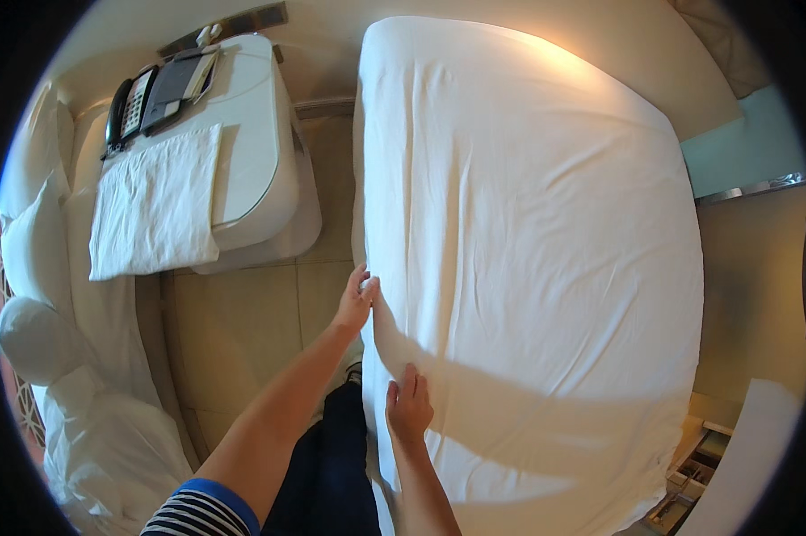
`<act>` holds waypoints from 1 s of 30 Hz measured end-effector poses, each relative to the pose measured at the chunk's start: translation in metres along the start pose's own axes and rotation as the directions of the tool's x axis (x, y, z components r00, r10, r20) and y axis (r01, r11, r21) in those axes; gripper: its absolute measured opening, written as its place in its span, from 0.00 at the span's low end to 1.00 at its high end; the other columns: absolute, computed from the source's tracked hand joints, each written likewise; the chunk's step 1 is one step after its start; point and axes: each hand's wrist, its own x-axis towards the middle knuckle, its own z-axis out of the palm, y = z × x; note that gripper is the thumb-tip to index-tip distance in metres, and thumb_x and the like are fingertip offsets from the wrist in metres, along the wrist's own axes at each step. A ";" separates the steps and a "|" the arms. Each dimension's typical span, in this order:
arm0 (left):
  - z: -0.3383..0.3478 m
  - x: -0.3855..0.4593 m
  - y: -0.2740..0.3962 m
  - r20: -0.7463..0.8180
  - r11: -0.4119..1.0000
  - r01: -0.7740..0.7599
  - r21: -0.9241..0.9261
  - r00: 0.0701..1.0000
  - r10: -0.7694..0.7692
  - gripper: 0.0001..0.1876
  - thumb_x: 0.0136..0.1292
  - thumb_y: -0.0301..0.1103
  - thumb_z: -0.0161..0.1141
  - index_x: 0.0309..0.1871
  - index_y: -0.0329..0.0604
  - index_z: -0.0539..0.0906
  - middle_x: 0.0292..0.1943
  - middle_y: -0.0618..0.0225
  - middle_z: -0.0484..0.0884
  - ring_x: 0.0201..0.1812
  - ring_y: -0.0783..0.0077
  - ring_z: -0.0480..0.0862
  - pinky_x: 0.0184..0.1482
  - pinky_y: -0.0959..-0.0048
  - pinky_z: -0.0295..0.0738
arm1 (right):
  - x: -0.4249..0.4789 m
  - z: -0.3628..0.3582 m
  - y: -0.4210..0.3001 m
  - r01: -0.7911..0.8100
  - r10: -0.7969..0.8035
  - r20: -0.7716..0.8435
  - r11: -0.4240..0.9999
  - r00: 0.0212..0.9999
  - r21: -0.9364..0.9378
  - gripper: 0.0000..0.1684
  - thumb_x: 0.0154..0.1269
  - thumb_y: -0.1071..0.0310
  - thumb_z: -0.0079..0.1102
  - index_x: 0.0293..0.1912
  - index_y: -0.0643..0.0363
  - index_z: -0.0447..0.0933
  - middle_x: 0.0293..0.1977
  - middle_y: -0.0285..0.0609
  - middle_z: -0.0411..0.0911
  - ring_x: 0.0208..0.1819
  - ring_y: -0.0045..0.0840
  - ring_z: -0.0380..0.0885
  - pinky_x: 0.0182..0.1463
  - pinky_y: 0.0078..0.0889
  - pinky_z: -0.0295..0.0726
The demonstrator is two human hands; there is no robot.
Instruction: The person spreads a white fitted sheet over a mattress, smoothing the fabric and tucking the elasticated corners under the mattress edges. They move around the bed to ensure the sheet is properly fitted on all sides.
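A white bed sheet (544,221) covers the mattress in front of me, with long folds running along its left side and smaller creases further right. My left hand (359,298) pinches the sheet at the mattress's left edge, thumb and fingers closed on the cloth. Lower down and to the right, my right hand (410,405) rests on the sheet near the same edge, fingers pointing away from me; whether it grips any cloth cannot be told. Shadow falls across the sheet around and beyond my right hand.
Left of the bed stands a rounded bedside table (252,141) bearing a telephone (133,104), folders and a white cloth (158,201). White pillows (34,248) and crumpled bedding (111,449) lie at the far left. An open-topped compartment (694,472) is at the lower right.
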 end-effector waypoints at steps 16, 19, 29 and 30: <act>-0.007 0.029 0.047 0.137 0.624 -0.278 0.730 0.955 0.265 0.08 0.56 0.34 0.53 0.29 0.39 0.70 0.21 0.56 0.74 0.23 0.54 0.74 0.26 0.64 0.68 | 0.045 -0.004 -0.001 -0.142 0.095 0.258 0.975 0.961 0.171 0.03 0.45 0.72 0.55 0.25 0.58 0.72 0.20 0.43 0.73 0.22 0.36 0.74 0.25 0.35 0.72; -0.013 0.037 0.048 0.155 0.522 -0.268 0.810 0.956 0.251 0.07 0.53 0.33 0.55 0.28 0.40 0.71 0.22 0.56 0.75 0.25 0.52 0.76 0.26 0.62 0.68 | 0.058 -0.007 -0.005 -0.087 0.035 0.300 0.983 0.953 0.160 0.03 0.46 0.72 0.56 0.25 0.57 0.72 0.20 0.43 0.74 0.22 0.35 0.74 0.25 0.35 0.73; -0.010 0.121 0.071 0.183 0.833 -0.239 0.499 0.969 0.168 0.16 0.62 0.39 0.53 0.45 0.36 0.69 0.29 0.61 0.76 0.31 0.66 0.76 0.36 0.70 0.70 | 0.160 0.003 -0.042 -0.099 0.093 -0.163 0.995 0.982 -0.030 0.23 0.54 0.70 0.50 0.52 0.62 0.66 0.57 0.55 0.59 0.60 0.48 0.55 0.60 0.54 0.50; -0.001 0.135 0.077 0.182 0.874 -0.234 0.426 0.968 0.171 0.15 0.62 0.39 0.54 0.44 0.36 0.69 0.29 0.62 0.76 0.31 0.68 0.75 0.36 0.71 0.70 | 0.174 0.014 -0.047 -0.186 0.192 -0.225 0.981 0.955 0.050 0.23 0.54 0.70 0.50 0.52 0.62 0.66 0.57 0.55 0.59 0.60 0.48 0.55 0.60 0.54 0.51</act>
